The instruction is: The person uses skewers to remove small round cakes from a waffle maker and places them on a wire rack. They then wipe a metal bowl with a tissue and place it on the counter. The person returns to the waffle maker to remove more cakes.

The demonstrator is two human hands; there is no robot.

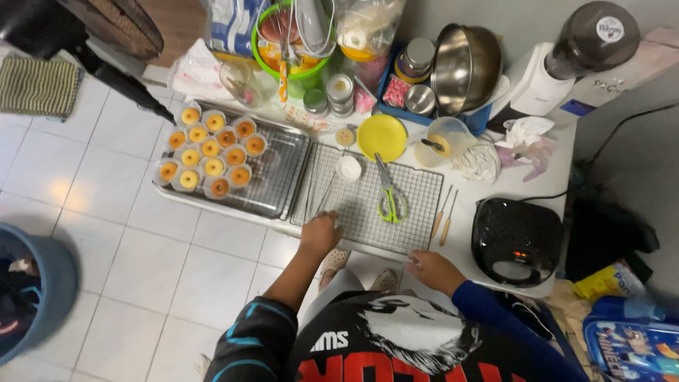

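White worktop, crowded: left hand (320,233) curled over the near edge of the wire cooling rack (368,194), apparently steadying it, right hand (431,270) loosely closed on the table rim, empty; scissors (389,194) lie on the rack, filled cups (212,150) trayed alongside.

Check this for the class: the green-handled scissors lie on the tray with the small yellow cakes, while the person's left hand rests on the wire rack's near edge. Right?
Not quite. In the head view the scissors lie on the wire rack, not on the tray with the cakes. The left hand does rest on the rack's near edge.
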